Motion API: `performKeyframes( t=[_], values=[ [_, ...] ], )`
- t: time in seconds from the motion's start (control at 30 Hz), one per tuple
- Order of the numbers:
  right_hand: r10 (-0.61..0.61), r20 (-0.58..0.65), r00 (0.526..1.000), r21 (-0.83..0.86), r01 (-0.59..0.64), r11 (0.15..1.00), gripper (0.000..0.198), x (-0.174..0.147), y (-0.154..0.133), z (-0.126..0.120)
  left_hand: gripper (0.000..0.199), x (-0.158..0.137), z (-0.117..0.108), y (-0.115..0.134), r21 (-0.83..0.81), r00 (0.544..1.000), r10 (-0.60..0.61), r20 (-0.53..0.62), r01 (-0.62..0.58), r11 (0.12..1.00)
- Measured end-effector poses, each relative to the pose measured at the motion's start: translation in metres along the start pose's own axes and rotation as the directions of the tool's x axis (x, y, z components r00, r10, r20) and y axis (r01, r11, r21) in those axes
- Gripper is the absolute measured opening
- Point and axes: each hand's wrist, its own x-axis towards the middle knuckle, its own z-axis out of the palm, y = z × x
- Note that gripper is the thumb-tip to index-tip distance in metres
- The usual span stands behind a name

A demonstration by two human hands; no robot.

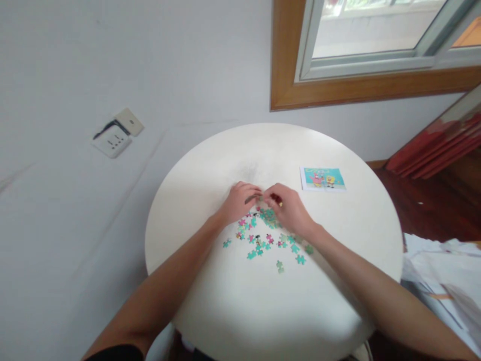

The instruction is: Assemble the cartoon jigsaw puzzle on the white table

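Observation:
Many small turquoise, pink and yellow jigsaw puzzle pieces [259, 246] lie loose on a round white table [180, 200]. At the far side of this scatter, my left hand [240, 201] is closed, with the dark edge of a puzzle piece [252, 198] showing between thumb and fingers. My right hand [287, 206] almost meets it, its fingers pinched together on a small puzzle piece largely hidden by them. Beneath the right hand a denser heap of pieces [269, 217] is partly covered. Single pieces lie toward the near side, under and beside the right forearm.
A picture card [323, 179] with two cartoon figures lies right of my right hand. A wall with a socket [112, 141] borders the table on the left, and a wood-framed window [285, 95] is behind. Papers [443, 271] are stacked at the lower right, near a red curtain [436, 148].

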Motion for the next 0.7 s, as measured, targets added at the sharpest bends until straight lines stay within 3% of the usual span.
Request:
performKeyframes(
  t=[0.07, 0.23, 0.5, 0.7],
  values=[
    [0.131, -0.113, 0.985, 0.075, -0.123, 0.989, 0.014, 0.011, 0.024, -0.015, 0.025, -0.001, 0.002, 0.004, 0.012, 0.999, 0.019, 0.042, -0.019, 1.0],
    [0.274, -0.063, 0.96, 0.266, -0.249, 0.931, 0.015, 0.026, 0.068, -0.024, 0.031, -0.002, 0.002, 0.012, 0.035, 0.989, 0.045, 0.143, -0.051, 0.998],
    [0.109, 0.07, 0.992, -0.032, -0.107, 0.994, 0.018, 0.027, 0.076, -0.009, 0.035, -0.003, 0.002, 0.017, 0.069, 0.978, 0.043, 0.202, -0.058, 0.996],
    [0.132, 0.062, 0.989, -0.205, -0.117, 0.972, 0.011, 0.028, 0.072, -0.006, 0.033, -0.004, 0.005, 0.014, 0.034, 0.984, 0.05, 0.171, -0.057, 0.998]
  ],
)
